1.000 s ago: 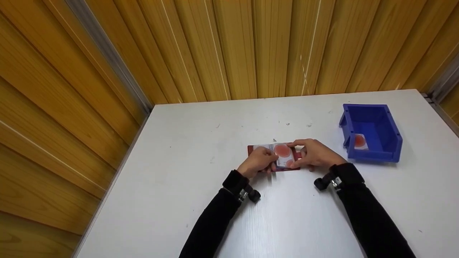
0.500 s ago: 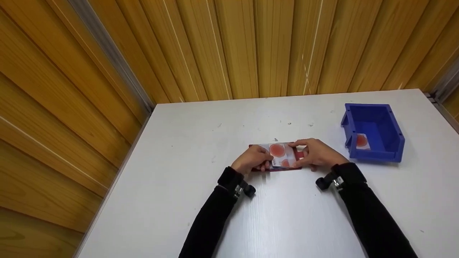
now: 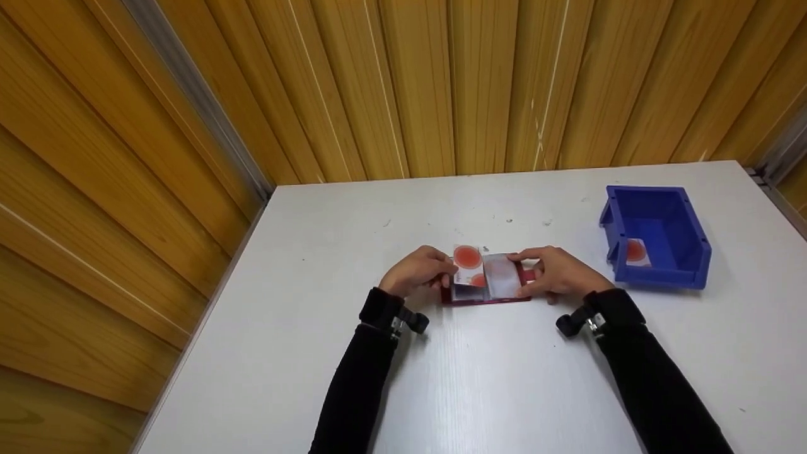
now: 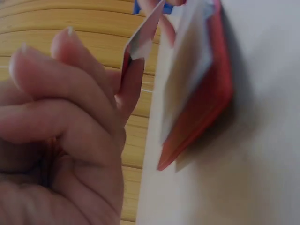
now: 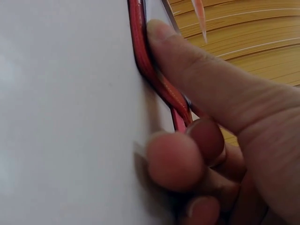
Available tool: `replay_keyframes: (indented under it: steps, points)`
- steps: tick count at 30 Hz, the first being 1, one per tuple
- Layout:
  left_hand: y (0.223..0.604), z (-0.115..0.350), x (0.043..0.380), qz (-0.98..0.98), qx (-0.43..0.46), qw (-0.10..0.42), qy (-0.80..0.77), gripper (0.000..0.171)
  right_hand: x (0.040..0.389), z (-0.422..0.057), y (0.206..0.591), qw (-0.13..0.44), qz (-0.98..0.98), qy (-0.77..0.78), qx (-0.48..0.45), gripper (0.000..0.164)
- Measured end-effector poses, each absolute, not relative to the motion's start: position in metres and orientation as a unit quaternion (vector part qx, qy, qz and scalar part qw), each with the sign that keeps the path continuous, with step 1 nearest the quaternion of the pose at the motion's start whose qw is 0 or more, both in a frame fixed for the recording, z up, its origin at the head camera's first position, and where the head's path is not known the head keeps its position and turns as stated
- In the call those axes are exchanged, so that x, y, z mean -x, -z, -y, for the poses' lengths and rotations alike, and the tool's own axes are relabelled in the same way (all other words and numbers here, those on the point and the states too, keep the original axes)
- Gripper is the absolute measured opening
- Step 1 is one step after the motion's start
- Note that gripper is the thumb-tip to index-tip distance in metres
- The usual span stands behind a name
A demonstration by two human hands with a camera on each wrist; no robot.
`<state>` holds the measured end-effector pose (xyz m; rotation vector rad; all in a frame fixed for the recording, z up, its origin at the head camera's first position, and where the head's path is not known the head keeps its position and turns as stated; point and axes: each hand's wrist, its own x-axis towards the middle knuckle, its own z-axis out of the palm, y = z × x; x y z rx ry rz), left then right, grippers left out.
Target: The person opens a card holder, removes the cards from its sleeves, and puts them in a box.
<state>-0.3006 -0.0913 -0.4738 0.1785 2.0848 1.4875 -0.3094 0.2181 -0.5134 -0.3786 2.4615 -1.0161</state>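
A red card holder (image 3: 504, 280) lies spread out on the white table, its clear sleeves showing. My left hand (image 3: 417, 272) pinches a white card (image 3: 468, 268) printed with red circles, tilted above the holder's left side. In the left wrist view the card (image 4: 140, 42) stands apart from the holder (image 4: 206, 98), edge-on between thumb and finger. My right hand (image 3: 558, 271) grips the holder's right edge. Seen from the right wrist, the thumb presses on the holder (image 5: 161, 84) while the other fingers curl beside its edge.
A blue open bin (image 3: 659, 277) stands at the right of the table, beyond my right hand. Inside it, at the left, is another card (image 3: 637, 252) with a red circle. Yellow wood-look panels (image 3: 416, 88) rise behind and left of the table.
The card has moved left and up off the right sleeve, carried by my left hand, which uncovers that sleeve. My right hand has stayed at the holder's right edge.
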Motion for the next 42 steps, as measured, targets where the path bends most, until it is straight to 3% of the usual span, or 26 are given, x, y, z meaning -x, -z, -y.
replay_keyframes:
  steps: [9, 16, 19, 22, 25, 29, 31, 36, 42]
  points:
    - [0.448, 0.107, 0.299, -0.753, -0.065, 0.239, -0.609, 0.015, 0.311, -0.218, 0.513, 0.223, -0.888, 0.378, 0.137, 0.088]
    - [0.444, 0.108, 0.298, -0.746, -0.068, 0.234, -0.620, 0.016, 0.309, -0.217, 0.510, 0.227, -0.886, 0.380, 0.139, 0.088]
    - [0.445, 0.107, 0.297, -0.746, -0.068, 0.235, -0.619, 0.017, 0.306, -0.211, 0.507, 0.195, -0.887, 0.382, 0.173, 0.083]
    - [0.446, 0.105, 0.296, -0.746, -0.068, 0.238, -0.619, 0.017, 0.302, -0.198, 0.501, 0.139, -0.877, 0.420, 0.189, 0.066]
    - [0.449, 0.100, 0.296, -0.746, -0.072, 0.238, -0.617, 0.015, 0.296, -0.177, 0.497, 0.110, -0.836, 0.513, 0.162, 0.053]
    - [0.453, 0.090, 0.295, -0.747, -0.079, 0.239, -0.615, 0.014, 0.285, -0.146, 0.497, 0.135, -0.758, 0.632, 0.092, 0.062]
    - [0.455, 0.084, 0.294, -0.745, -0.083, 0.248, -0.613, 0.013, 0.279, -0.134, 0.498, 0.145, -0.733, 0.662, 0.064, 0.059]
    - [0.462, 0.073, 0.292, -0.747, -0.096, 0.269, -0.600, 0.019, 0.266, -0.116, 0.499, 0.122, -0.708, 0.695, 0.016, 0.040]
    - [0.466, 0.069, 0.290, -0.751, -0.109, 0.270, -0.592, 0.022, 0.264, -0.113, 0.503, 0.083, -0.724, 0.685, 0.000, 0.037]
